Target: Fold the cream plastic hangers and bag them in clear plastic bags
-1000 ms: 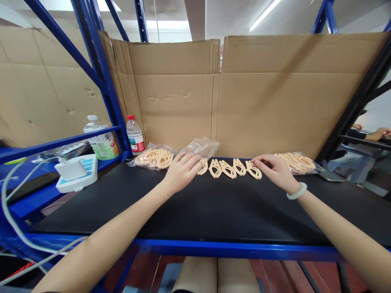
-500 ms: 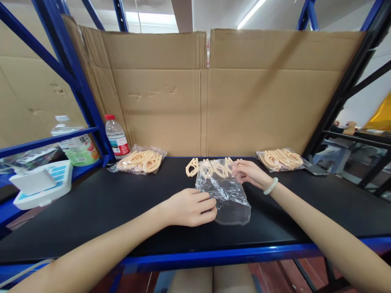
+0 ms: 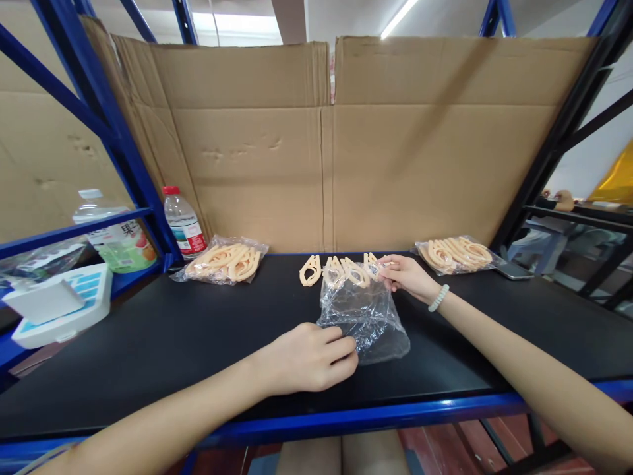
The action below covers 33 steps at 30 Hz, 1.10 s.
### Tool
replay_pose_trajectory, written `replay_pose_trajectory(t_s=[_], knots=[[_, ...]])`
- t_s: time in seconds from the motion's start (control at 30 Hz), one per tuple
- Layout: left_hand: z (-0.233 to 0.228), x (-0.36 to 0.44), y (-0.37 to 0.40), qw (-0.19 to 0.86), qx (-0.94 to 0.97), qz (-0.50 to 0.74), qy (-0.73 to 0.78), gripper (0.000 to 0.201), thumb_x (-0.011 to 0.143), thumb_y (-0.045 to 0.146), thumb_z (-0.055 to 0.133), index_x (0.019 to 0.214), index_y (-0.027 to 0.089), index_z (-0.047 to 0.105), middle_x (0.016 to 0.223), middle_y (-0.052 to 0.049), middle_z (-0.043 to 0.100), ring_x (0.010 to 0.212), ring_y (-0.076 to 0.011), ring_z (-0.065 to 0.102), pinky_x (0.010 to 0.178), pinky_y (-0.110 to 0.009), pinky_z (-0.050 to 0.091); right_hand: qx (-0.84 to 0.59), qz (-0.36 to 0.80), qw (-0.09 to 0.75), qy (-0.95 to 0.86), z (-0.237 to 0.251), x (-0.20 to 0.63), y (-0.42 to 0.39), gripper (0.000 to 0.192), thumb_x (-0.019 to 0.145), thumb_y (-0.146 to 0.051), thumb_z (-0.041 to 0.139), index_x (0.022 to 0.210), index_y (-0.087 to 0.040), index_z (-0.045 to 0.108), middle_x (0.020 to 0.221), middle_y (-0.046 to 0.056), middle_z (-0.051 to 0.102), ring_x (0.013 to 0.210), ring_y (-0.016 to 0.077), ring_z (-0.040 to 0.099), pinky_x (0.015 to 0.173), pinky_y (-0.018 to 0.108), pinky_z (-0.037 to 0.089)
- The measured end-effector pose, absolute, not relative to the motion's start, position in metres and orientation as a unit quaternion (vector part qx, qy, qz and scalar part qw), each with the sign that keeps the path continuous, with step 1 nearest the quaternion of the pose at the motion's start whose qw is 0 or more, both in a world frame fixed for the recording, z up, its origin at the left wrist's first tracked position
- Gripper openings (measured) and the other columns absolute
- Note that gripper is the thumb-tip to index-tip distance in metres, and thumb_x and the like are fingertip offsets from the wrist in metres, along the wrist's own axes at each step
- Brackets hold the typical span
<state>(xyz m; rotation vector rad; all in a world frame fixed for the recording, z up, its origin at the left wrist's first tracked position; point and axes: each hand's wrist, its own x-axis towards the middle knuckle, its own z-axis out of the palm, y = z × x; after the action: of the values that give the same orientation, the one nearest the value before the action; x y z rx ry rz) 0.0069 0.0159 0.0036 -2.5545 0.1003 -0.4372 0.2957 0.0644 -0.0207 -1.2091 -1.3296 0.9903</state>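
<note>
A clear plastic bag (image 3: 363, 313) lies crumpled on the black tabletop in front of me. My left hand (image 3: 316, 356) has its fingers curled on the bag's lower left part. At the bag's upper right corner, my right hand (image 3: 403, 274) pinches the film, close beside a beige plastic clip (image 3: 370, 264). Several such clips stand in a row at the back; the film overlaps some of them. The leftmost clip (image 3: 310, 270) is apart from the bag. Whether a clip is also between my right fingertips is hidden.
A filled bag of beige clips (image 3: 225, 260) lies at the back left, another filled bag (image 3: 455, 255) at the back right beside a phone (image 3: 514, 269). A red-capped bottle (image 3: 184, 221), a larger bottle (image 3: 119, 237) and a white-and-blue case (image 3: 89, 293) stand left. Cardboard (image 3: 257, 178) walls the back.
My left hand has moved toward the table's front edge, drawing the bag's lower part with it. The film over the clips has slid down a little. My right hand stays nearly in place.
</note>
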Motion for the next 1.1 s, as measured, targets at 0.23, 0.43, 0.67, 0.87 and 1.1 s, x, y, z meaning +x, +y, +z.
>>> replay_pose_trajectory(t_s=[0.23, 0.43, 0.67, 0.87, 1.1], knots=[[0.001, 0.002, 0.031, 0.016, -0.967, -0.251, -0.043, 0.019, 0.088, 0.031, 0.051, 0.099, 0.018, 0.061, 0.093, -0.004, 0.066, 0.074, -0.0132, 0.062, 0.061, -0.025, 0.050, -0.520, 0.373, 0.506, -0.579, -0.018, 0.293, 0.066, 0.025, 0.073, -0.021, 0.064, 0.096, -0.015, 0.056, 0.067, 0.002, 0.063, 0.047, 0.0087, 0.056, 0.038, 0.019, 0.046], [-0.004, 0.004, 0.043, -0.066, -0.946, -0.255, -0.187, 0.036, 0.082, 0.028, 0.058, 0.117, 0.021, 0.055, 0.114, -0.008, 0.061, 0.106, -0.0220, 0.057, 0.092, -0.038, 0.048, -0.537, 0.341, 0.467, -0.614, -0.019, 0.288, 0.065, 0.027, 0.074, -0.026, 0.063, 0.097, -0.014, 0.059, 0.070, 0.003, 0.061, 0.053, 0.0118, 0.058, 0.042, 0.024, 0.052], [-0.008, 0.005, 0.037, -0.057, -0.955, -0.165, -0.240, 0.053, 0.075, 0.031, 0.065, 0.126, 0.024, 0.049, 0.129, -0.009, 0.053, 0.115, -0.0277, 0.050, 0.095, -0.044, 0.042, -0.563, 0.184, 0.472, -0.653, -0.013, 0.291, 0.063, 0.036, 0.072, -0.027, 0.066, 0.106, -0.017, 0.059, 0.101, 0.009, 0.062, 0.070, 0.0154, 0.059, 0.066, 0.033, 0.054], [-0.007, 0.003, 0.036, -0.029, -0.959, -0.126, -0.251, 0.053, 0.075, 0.040, 0.065, 0.124, 0.026, 0.052, 0.132, -0.010, 0.048, 0.113, -0.0305, 0.049, 0.089, -0.046, 0.041, -0.412, 0.029, 0.321, -0.852, -0.007, 0.246, 0.032, 0.067, 0.080, -0.046, 0.062, 0.137, -0.019, 0.039, 0.135, 0.014, 0.048, 0.127, 0.0304, 0.041, 0.106, 0.052, 0.033], [-0.007, 0.001, 0.041, -0.054, -0.951, -0.150, -0.265, 0.033, 0.083, 0.037, 0.057, 0.113, 0.026, 0.059, 0.122, -0.006, 0.055, 0.108, -0.0264, 0.051, 0.087, -0.041, 0.041, -0.404, 0.036, 0.140, -0.903, -0.015, 0.240, 0.019, 0.081, 0.083, -0.039, 0.060, 0.149, -0.020, 0.018, 0.153, 0.011, 0.023, 0.143, 0.0317, 0.007, 0.114, 0.054, 0.011]])
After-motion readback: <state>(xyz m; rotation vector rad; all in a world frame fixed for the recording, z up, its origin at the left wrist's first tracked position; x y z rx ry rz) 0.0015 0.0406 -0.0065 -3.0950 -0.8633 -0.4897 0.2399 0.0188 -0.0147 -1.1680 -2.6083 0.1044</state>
